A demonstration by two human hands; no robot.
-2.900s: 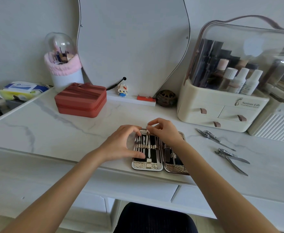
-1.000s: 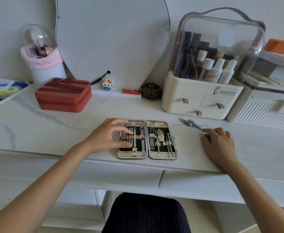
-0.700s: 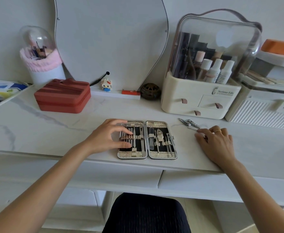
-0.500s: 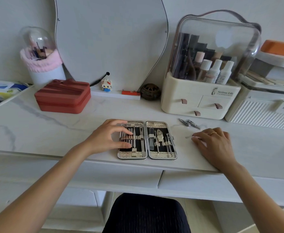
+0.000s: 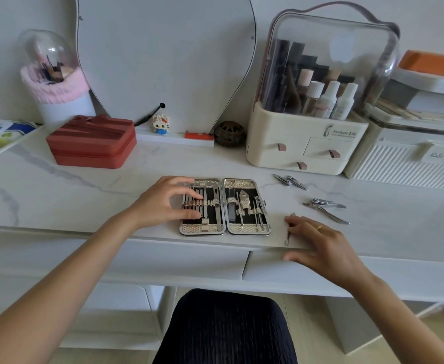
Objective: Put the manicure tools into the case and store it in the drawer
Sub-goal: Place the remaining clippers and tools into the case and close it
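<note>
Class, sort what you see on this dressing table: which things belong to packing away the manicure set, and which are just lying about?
Belong to the job:
open manicure case
thin tool pinched in the right hand
two loose clippers
nail nipper
left hand on the case

Just lying about:
red zip box
cosmetics organiser
toy figure
brush holder

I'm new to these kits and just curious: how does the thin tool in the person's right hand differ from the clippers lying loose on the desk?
The thin tool is a single slim rod; the nearer clippers are bulkier, with a lever on top. The right hand pinches the thin tool close to the open case, while both the nearer clippers and the farther clippers lie untouched, further from it. All are silvery metal and still outside the case.
</note>
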